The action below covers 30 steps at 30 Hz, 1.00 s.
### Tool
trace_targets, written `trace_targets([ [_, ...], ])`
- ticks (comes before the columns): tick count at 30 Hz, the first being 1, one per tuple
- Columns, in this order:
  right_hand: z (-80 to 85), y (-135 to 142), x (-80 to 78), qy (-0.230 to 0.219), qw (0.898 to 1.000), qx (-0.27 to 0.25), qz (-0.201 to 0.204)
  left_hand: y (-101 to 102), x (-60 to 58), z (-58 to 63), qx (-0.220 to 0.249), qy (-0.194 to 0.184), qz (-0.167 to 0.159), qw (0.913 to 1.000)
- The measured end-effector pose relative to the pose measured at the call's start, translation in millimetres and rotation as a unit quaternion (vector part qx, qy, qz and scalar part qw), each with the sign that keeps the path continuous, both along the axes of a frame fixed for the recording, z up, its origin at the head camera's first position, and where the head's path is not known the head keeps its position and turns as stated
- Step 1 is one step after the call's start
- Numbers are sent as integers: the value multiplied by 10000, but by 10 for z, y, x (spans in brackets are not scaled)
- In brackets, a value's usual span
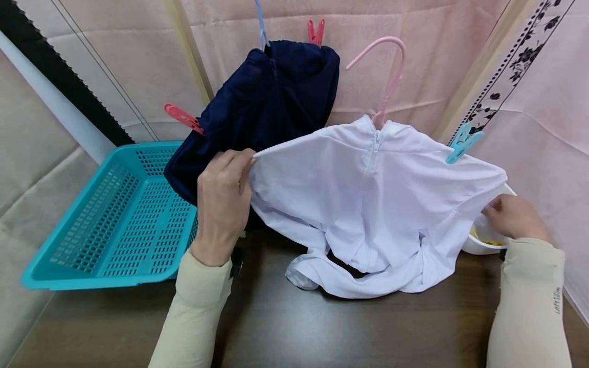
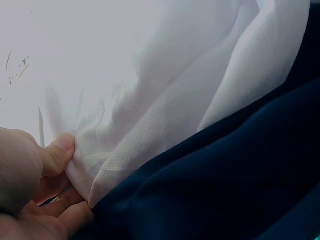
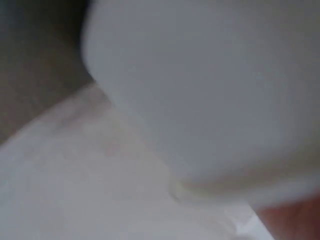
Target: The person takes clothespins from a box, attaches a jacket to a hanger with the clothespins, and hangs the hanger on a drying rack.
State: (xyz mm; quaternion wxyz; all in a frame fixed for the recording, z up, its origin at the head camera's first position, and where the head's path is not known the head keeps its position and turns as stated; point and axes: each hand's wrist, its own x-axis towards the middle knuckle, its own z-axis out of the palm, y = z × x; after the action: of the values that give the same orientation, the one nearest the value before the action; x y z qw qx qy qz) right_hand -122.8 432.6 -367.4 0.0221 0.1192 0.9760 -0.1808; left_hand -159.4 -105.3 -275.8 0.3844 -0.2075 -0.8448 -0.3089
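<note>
A white zip-neck top point(image 1: 349, 204) hangs on a pink hanger point(image 1: 395, 66), its lower part bunched on the table. My left hand point(image 1: 225, 199) pinches the top's left shoulder between thumb and fingers; the left wrist view shows the thumb on the white cloth point(image 2: 150, 100). A light-blue clothespin point(image 1: 461, 143) clips the right shoulder. Over a white bowl point(image 1: 480, 248) with yellow things inside is my right hand point(image 1: 520, 217), its fingers bent at the rim; whether they hold anything is hidden. The blurred right wrist view shows mostly the bowl's white side point(image 3: 200, 90).
Behind the left hand hangs a navy garment point(image 1: 276, 97) on a blue hanger point(image 1: 261, 25), with red clothespins point(image 1: 184, 118) on it. A turquoise basket point(image 1: 106, 283) stands at the left on the brown table point(image 1: 322, 332). Pink cloth point(image 1: 428, 25) covers the back.
</note>
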Motion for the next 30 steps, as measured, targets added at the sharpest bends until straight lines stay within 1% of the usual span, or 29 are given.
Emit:
trace_targets([
  [1,49,-3,5,34,10000,-75,26,-3,1,1,-1,5,1,10000],
  [2,99,-14,16,158,9998,-92,-9,-6,-1,1,4,19,-2,10000],
  [3,158,-43,30,309,9994,-85,-124,-9,-2,4,0,31,0,10000],
  [5,265,-131,57,835,9952,-153,-497,-12,-4,8,-3,55,0,10000],
  [6,330,-199,73,1141,9902,-194,-776,-13,-4,9,-3,65,0,10000],
  [7,401,-277,88,1537,9825,-185,-1036,-13,-5,11,-11,74,-1,10000],
  [8,474,-357,101,1895,9725,-189,-1339,-12,-5,10,-15,79,-2,10000],
  [9,544,-442,110,2321,9598,-299,-1549,-11,-3,11,-27,83,0,10000],
  [10,606,-521,114,2781,9461,-407,-1607,-9,-1,9,-31,83,-5,10000],
  [12,737,-701,138,3392,9241,-570,-1664,-4,0,7,-67,96,-4,9999],
  [13,795,-790,157,3635,9149,-672,-1620,-1,3,5,-88,101,-7,9999],
  [14,845,-880,178,3898,9036,-847,-1562,2,4,3,-105,108,-12,9999],
  [17,998,-1153,263,4639,8645,-1561,-1147,7,7,0,-141,147,-41,9998],
  [19,1087,-1331,337,5117,8279,-2184,-705,6,11,-3,-148,166,-56,9997],
  [20,1127,-1426,375,5279,8108,-2489,-441,4,13,-5,-152,174,-60,9997],
  [22,1202,-1619,437,5454,7890,-2827,139,1,15,-11,-158,190,-68,9997],
  [24,1279,-1838,480,5570,7740,-2952,589,-1,21,-14,-171,207,-69,9996],
  [26,1352,-2054,490,5633,7711,-2787,1025,0,24,-16,-181,228,-87,9995],
  [28,1428,-2253,460,5732,7686,-2427,1475,3,26,-16,-191,257,-101,9994],
  [30,1503,-2446,415,5704,7692,-2135,1932,4,25,-14,-189,285,-113,9994],
])
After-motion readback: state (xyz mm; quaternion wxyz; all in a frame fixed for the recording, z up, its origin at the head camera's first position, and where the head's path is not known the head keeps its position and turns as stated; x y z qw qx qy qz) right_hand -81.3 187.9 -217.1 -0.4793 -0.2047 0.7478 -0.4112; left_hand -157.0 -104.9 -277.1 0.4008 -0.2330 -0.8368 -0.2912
